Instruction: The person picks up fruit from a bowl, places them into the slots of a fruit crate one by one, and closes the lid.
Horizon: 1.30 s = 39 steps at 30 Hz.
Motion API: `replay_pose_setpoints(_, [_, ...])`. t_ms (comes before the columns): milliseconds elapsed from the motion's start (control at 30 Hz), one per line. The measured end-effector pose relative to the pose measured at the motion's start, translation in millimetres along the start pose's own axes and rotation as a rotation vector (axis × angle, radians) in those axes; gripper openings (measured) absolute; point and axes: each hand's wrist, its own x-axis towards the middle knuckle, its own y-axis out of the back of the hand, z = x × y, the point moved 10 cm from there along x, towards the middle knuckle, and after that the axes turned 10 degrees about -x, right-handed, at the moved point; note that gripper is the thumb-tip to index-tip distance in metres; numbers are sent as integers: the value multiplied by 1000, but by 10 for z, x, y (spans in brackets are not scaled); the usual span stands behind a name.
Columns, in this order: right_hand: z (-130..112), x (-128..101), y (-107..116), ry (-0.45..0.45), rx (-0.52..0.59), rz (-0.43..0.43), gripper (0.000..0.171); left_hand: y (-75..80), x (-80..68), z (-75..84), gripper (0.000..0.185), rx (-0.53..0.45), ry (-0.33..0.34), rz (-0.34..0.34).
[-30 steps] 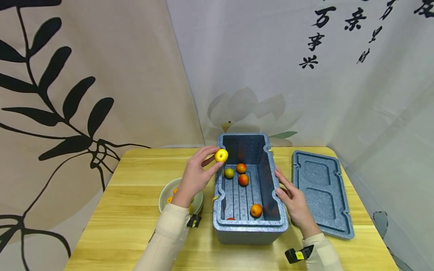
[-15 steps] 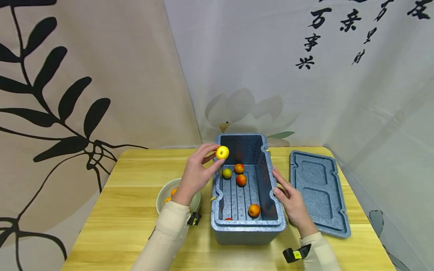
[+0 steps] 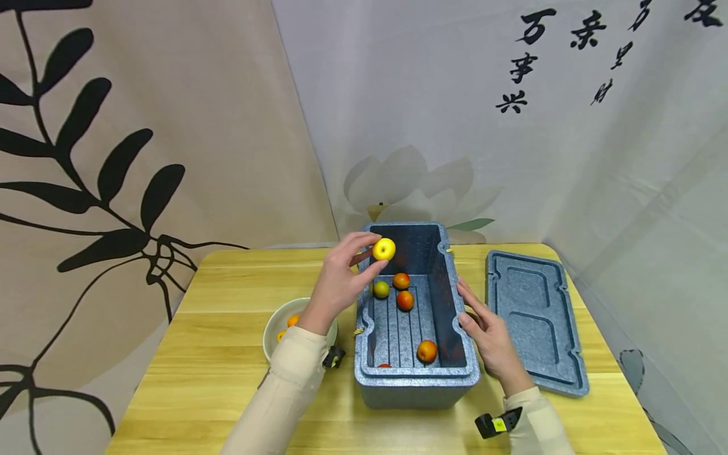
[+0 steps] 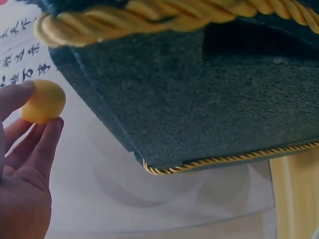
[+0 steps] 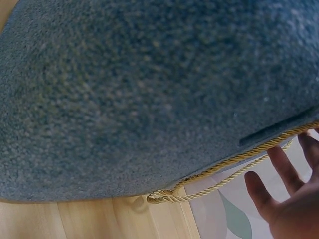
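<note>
My left hand [image 3: 341,278] pinches a small yellow apple [image 3: 383,249] between thumb and fingertips, up over the left rim of a blue-grey foam box [image 3: 418,373]. In the left wrist view the yellow apple [image 4: 44,101] sits between the thumb and fingers, beside the box's outer wall [image 4: 174,99]. My right hand [image 3: 491,341] rests with loosely extended fingers along the box's right rim. Several small fruits lie on the ribbed box floor, among them a green one [image 3: 381,289], a red-orange one [image 3: 405,300] and an orange one [image 3: 427,351].
A pale bowl [image 3: 268,338] with orange fruits stands left of the box, partly hidden by the left forearm. The box's lid [image 3: 537,322] lies on the wooden table [image 3: 193,354] at the right. Yellow twisted rope [image 5: 239,159] runs along the box's side. A printed cloth hangs behind.
The left hand has shifted slightly right and up with the yellow apple, farther over the box opening. The right hand keeps its place on the rim. The fruits inside look unchanged.
</note>
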Motion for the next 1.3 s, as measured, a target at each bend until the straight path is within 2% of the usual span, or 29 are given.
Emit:
replay_pose_setpoints(400, [4, -1, -8, -11, 6, -8, 50, -169, 110, -33, 40, 35, 2, -53])
replay_pose_setpoints(567, [3, 1, -6, -7, 10, -9, 50, -223, 133, -52, 50, 4, -14, -71])
replay_pose_setpoints(700, [5, 3, 0, -5, 3, -8, 50, -215, 128, -65, 54, -27, -25, -52])
replay_pose_setpoints(833, [9, 0, 8, -12, -9, -4, 50, -185, 108, -58, 46, -24, -31, -29])
replay_pose_setpoints(1067, [5, -3, 18, -16, -13, 0, 50, -105, 37, -134, 40, -10, 3, -3])
replay_pose_setpoints(1300, [-24, -1, 5, 4, 10, -1, 50, 167, -57, 258, 37, -83, -19, 114])
